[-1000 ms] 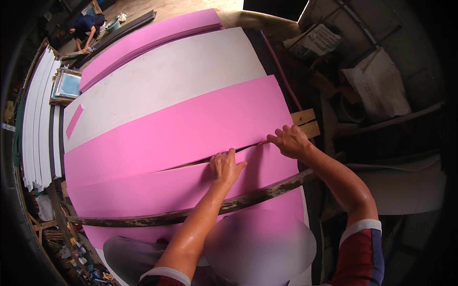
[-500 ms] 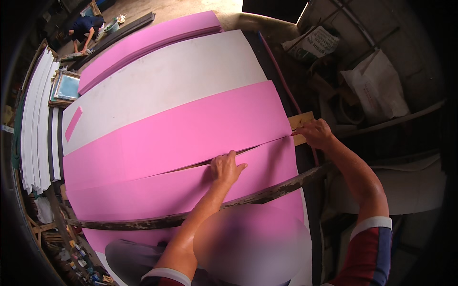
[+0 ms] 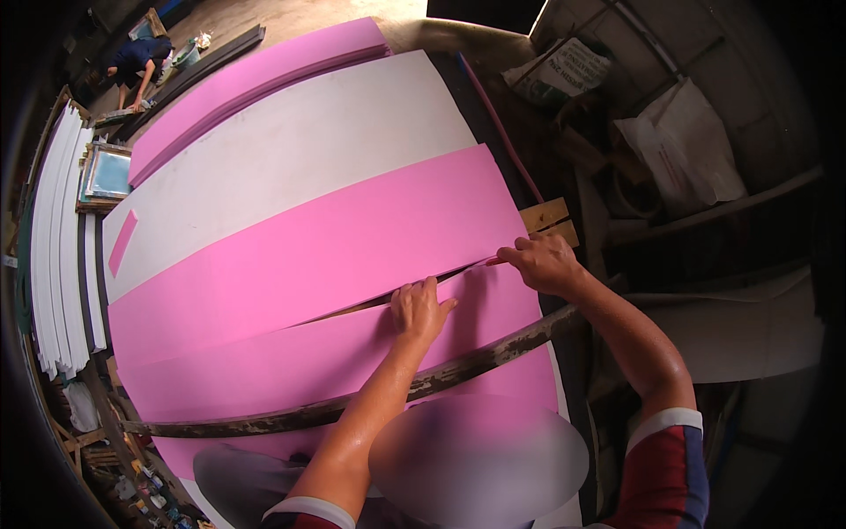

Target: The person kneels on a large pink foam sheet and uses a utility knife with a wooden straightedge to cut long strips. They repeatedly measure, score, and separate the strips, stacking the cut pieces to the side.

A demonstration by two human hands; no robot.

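Observation:
A wide pink foam-like sheet [image 3: 352, 231] lies across the work surface, parted by a long narrow slit from the near pink strip [image 3: 264, 361]. My left hand [image 3: 420, 310] rests on the near strip at the slit, fingers over its edge and thumb spread aside. Toward the right end of the slit, my right hand [image 3: 543, 263] is closed round a thin reddish tool [image 3: 496, 260]. Only its tip shows at the slit; its exact kind is hidden by the fingers. A worn wooden bar [image 3: 458, 377] crosses the near strip in front of me.
Beyond the pink sheet lie a white sheet [image 3: 291, 167] and stacked pink sheets [image 3: 264, 84]. A small pink offcut [image 3: 124, 242] sits at left, near white strips [image 3: 57, 256] and framed panels [image 3: 107, 172]. Sacks [image 3: 683, 145] stand right. A person [image 3: 137, 66] bends over at far left.
My right hand has moved left along the slit from the sheet's right edge, and the reddish tool now shows. My left hand stays in place on the near strip.

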